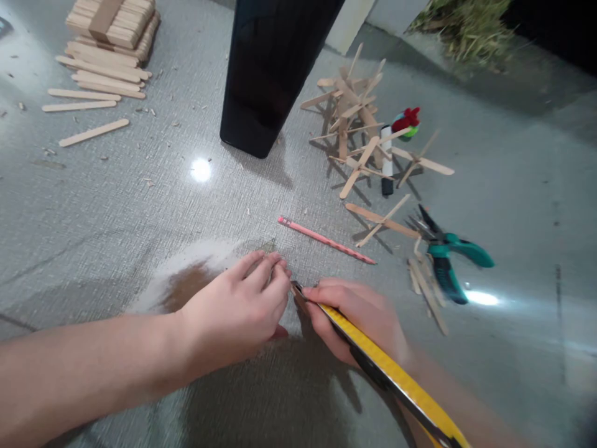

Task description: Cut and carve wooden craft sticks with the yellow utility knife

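My right hand (pixel 354 314) is wrapped round a yellow and black utility knife (pixel 387 361), whose metal tip points up-left at my left hand. My left hand (pixel 247 302) is low over the surface with its fingers curled and pressed together. What they hold, if anything, is hidden beneath them. The knife tip lies just beside the left fingertips; whether it touches anything there I cannot tell. Just above both hands lies a pink pencil (pixel 326 239). Beside the left wrist is a pale, powdery patch (pixel 172 274) with a brown middle.
A dark upright phone-like slab (pixel 275 74) stands at the top. Wooden craft sticks (pixel 107 71) lie stacked upper left. Crossed stick pieces (pixel 359 162), a white marker (pixel 387 162) and a red-and-green item (pixel 408 121) sit upper right. Green-handled pliers (pixel 448 249) lie by cut sticks (pixel 426 286).
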`<state>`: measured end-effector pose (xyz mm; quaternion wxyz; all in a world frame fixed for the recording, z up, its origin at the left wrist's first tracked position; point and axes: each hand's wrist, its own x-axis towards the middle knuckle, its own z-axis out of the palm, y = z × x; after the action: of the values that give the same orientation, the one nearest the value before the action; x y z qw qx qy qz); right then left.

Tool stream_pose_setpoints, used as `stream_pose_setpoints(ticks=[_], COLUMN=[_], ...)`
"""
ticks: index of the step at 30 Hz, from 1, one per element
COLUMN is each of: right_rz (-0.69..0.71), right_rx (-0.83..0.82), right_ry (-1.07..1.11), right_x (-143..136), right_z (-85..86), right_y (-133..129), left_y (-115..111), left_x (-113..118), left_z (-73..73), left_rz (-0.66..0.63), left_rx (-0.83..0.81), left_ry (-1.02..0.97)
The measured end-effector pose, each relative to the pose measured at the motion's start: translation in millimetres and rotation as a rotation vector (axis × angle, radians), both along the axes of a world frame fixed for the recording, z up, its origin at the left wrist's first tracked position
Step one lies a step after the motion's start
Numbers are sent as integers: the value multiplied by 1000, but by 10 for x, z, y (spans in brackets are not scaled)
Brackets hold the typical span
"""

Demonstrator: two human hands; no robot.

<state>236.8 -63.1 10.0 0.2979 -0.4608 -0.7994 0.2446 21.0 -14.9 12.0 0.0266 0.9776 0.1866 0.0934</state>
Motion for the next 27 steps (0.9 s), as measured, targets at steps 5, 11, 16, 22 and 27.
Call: stream_pose_setpoints(ticks=[5,11,16,22,27], right_rz=[36,66,55,-10,-78], right_rx=[-103,-157,-141,28,-14], right_ry=[30,72,70,99,93], right_x=[52,116,90,67,66], right_z=[-27,-48,-42,-22,8], right_y=[-71,-143,-132,-98,-86], left_y=[-19,-24,6,24,13], left_x=[9,5,0,-11,-10], left_z=[7,6,-3,-3,-7], left_rz=[9,8,-2,-24,-31], left_rx=[24,40,28,14,-2], left_ry=[15,33,10,2,7])
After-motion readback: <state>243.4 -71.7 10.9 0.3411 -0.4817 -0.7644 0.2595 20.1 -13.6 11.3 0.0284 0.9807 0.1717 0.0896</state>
